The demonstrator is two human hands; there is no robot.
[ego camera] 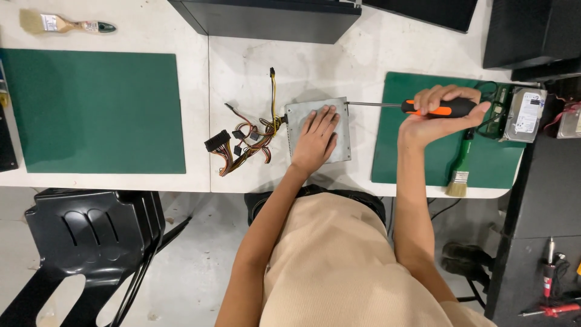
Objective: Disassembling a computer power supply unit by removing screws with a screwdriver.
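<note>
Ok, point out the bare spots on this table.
The left green mat, below the paintbrush, is bare. So is the white table above the wire bundle. It is crowded around the metal box, the screwdriver and the right mat.

Premises: electronics repair workshop. Evidence: white workbench [254,60] carrying 2 green cutting mats [97,109], a grey metal power supply unit [339,130] with a loose bundle of coloured cables [245,145], a bare hard drive [525,114], 2 dusting brushes [66,24], and an orange-and-black screwdriver [436,109]. Further hand tools [554,293] lie on a dark side surface. Black computer cases [266,18] stand at the bench's far edge.
</note>
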